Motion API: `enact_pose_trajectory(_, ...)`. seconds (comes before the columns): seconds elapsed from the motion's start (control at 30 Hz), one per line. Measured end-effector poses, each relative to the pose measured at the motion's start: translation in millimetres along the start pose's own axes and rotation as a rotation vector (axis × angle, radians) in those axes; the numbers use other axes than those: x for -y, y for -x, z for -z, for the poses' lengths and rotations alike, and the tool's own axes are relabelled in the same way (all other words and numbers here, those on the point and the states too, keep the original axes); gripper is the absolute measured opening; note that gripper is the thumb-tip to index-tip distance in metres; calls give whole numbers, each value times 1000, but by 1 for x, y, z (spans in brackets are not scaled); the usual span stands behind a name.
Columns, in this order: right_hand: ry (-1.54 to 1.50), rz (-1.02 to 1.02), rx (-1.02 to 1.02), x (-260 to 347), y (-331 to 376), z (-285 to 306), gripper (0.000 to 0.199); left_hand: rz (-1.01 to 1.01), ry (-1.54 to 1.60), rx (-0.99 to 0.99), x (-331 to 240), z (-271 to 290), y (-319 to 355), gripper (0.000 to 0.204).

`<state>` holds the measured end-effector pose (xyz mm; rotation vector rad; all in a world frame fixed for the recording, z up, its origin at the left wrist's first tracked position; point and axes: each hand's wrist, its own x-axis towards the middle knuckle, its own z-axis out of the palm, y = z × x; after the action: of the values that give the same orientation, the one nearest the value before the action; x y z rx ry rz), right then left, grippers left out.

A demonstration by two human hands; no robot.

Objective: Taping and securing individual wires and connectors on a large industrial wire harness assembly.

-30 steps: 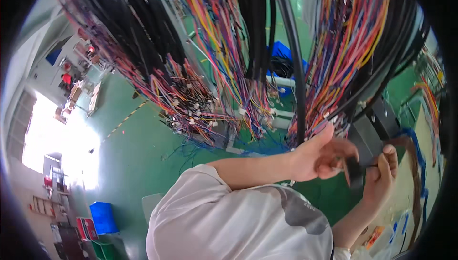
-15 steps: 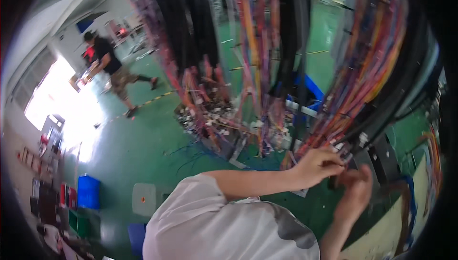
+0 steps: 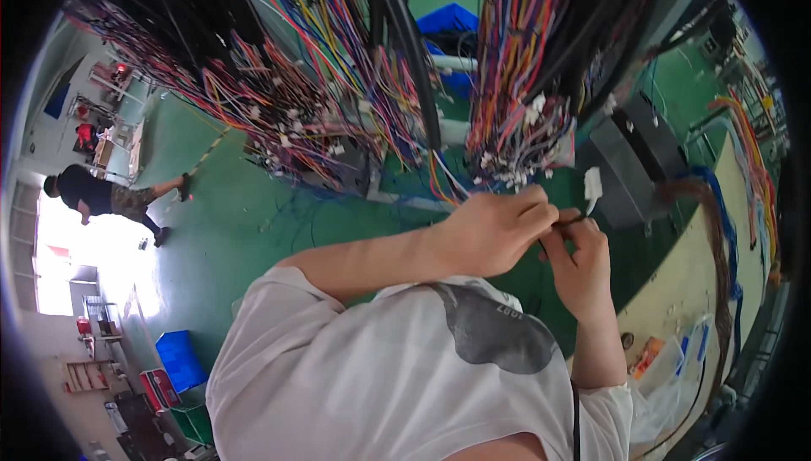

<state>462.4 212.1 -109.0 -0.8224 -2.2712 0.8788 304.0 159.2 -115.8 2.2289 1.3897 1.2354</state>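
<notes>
My left hand point(image 3: 498, 231) is closed, thumb and fingertips pinched together on a thin black cable point(image 3: 568, 222). Close beside it my right hand point(image 3: 585, 268) also grips the cable, its fingers bent around it. A white connector point(image 3: 593, 184) on a short pale lead sticks up above my right fingers. Just beyond the hands hangs a thick bundle of coloured wires point(image 3: 528, 38) with many small white connectors at its lower end. A thick black cable point(image 3: 416, 55) comes down left of it, with yellow and pale wires near my left knuckles.
More wire bundles point(image 3: 262, 106) hang at the left. A blue bin point(image 3: 448, 26) stands behind them. At the right are a dark grey box point(image 3: 629, 161) and a pale board point(image 3: 667, 292) with brown and blue wire bundles. A person point(image 3: 106, 197) is at the far left.
My view has swung, and the hanging bundles appear further left. My hands have come closer together, with the black cable now showing between them. The person at the left has moved.
</notes>
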Motion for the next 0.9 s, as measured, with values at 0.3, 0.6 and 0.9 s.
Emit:
enact_pose_trajectory(0.3,-413,-120,111,-26,44,28,8,778,1321,401,-22,-6,-4,11)
enact_pose_trajectory(0.6,-646,-453,-341,-75,69,48,17,177,135,159,-9,10,-6,12)
enact_pose_trajectory(0.9,-640,-14,-27,-19,-27,-3,20,-168,-491,399,9,14,39,30)
